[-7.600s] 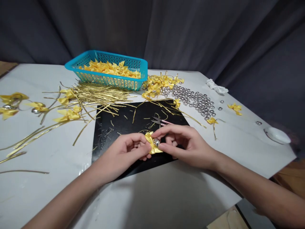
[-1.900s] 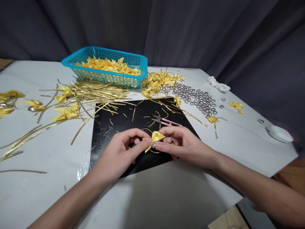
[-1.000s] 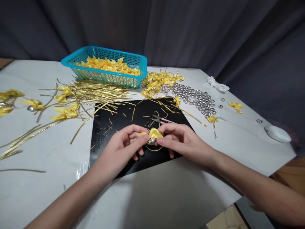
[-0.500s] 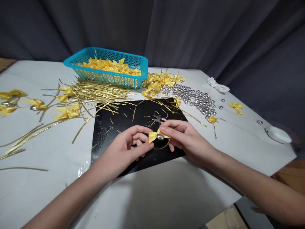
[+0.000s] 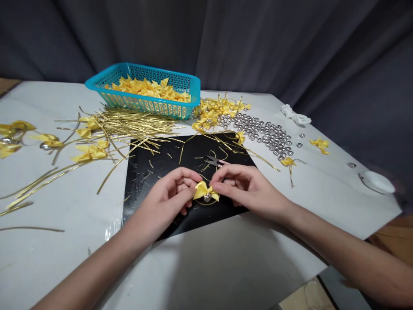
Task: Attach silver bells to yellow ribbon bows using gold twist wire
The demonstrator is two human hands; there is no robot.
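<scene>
Both hands meet over the near edge of a black mat (image 5: 167, 165). My left hand (image 5: 167, 200) and my right hand (image 5: 243, 187) each pinch one side of a small yellow ribbon bow (image 5: 204, 190). A little silver bell (image 5: 207, 197) hangs at the bow's middle, and a loop of gold wire curves under it. Small thread snips (image 5: 215, 162) lie on the mat just beyond my right fingers.
A blue basket (image 5: 145, 103) of yellow bows stands at the back. Gold wire ties (image 5: 129, 127) spread in front of it. Silver bells (image 5: 264, 134) lie scattered at the right, finished bows (image 5: 88, 151) at the left, a white dish (image 5: 376, 182) near the right edge.
The bow has been turned between my fingers and now sits flat with the bell at its lower middle. Both hands stayed over the mat's near edge.
</scene>
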